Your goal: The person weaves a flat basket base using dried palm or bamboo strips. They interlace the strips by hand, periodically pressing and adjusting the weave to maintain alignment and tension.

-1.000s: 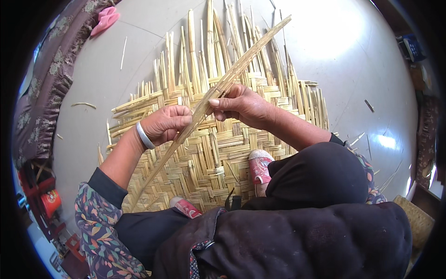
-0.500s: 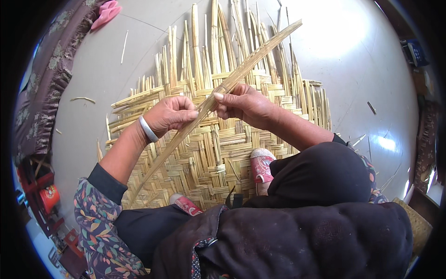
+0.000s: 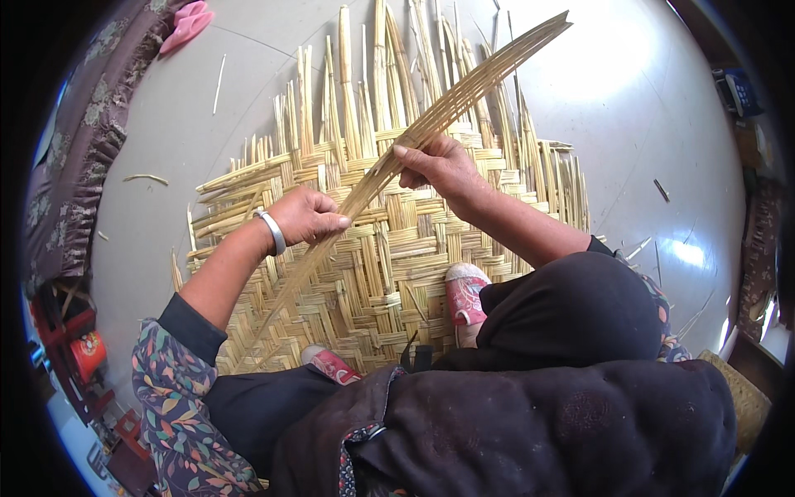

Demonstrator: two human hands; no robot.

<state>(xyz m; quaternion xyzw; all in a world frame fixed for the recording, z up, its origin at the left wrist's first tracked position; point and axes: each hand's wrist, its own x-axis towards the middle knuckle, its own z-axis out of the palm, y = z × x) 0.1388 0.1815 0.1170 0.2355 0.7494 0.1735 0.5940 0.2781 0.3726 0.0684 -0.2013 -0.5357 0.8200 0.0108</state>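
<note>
Farther up than before, the split reed (image 3: 374, 180) is over the woven mat (image 3: 402, 269), pinched by the left hand (image 3: 303, 217) and right hand (image 3: 443, 170), now wider apart. Twisting hard could snap it.

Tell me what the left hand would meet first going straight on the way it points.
The left hand would first meet the split strip, which it holds; beyond, probably air above the woven mat, though depth is unclear.

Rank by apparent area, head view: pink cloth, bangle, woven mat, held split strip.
Largest to smallest:
1. woven mat
2. split strip
3. pink cloth
4. bangle
</note>
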